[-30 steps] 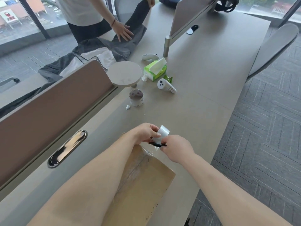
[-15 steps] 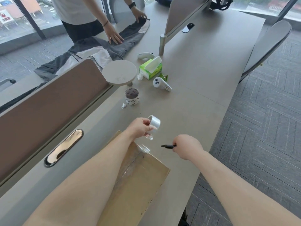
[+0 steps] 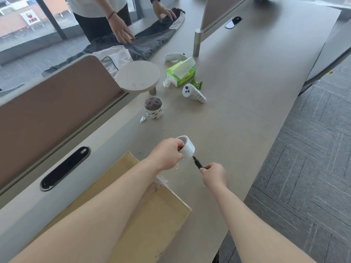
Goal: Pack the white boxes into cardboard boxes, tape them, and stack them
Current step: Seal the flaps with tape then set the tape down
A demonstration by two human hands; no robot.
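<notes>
Nearest you, the flat brown cardboard box lies closed on the grey desk with clear tape along its seam. Judge it light but stiff, and lift it by two opposite edges rather than the flaps. Just beyond the box's far corner, your left hand curls round the small roll of clear packing tape, slick film best held at the core. Off the box's far right edge, your right hand pinches a slim black tool aimed at that roll. Farther beyond the box stands a white printed tape roll.
</notes>
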